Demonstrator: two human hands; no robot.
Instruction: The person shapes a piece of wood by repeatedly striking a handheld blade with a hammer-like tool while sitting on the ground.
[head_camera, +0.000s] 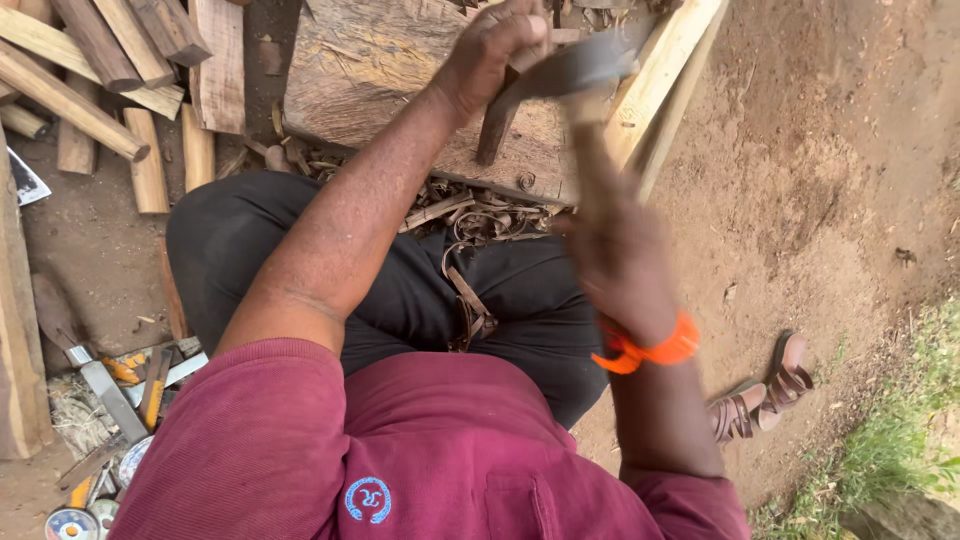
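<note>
A person in a dark red shirt (420, 470) and black trousers (400, 290) sits on the ground and looks down at two hands at work.

The left hand (490, 55) is clenched around a short dark piece of wood (493, 130). The piece stands almost upright, and its low end rests on a big flat wood block (370, 70) in front of the knees.

The right hand (620, 260) is wrapped tight around the wooden handle of a chopping tool (585, 75). This hand is blurry. The tool's grey metal head is up high, right by the left hand and close to the top of the small piece of wood. I cannot tell if the head touches the wood. An orange band (650, 352) goes around the right wrist.

Curly wood shavings (470, 215) lie in a heap between the block and the person's lap. Some thin strips hang down over the trousers.

A pale long plank (665, 70) leans beside the block on the right side. On the left, many cut wood sticks (90, 70) lie in a pile on the dirt. Down near the left elbow, some hand tools (120, 390) lie together on the ground. A pair of brown sandals (762, 390) sits on the dirt near the right arm, with green grass (900, 450) just past them.
</note>
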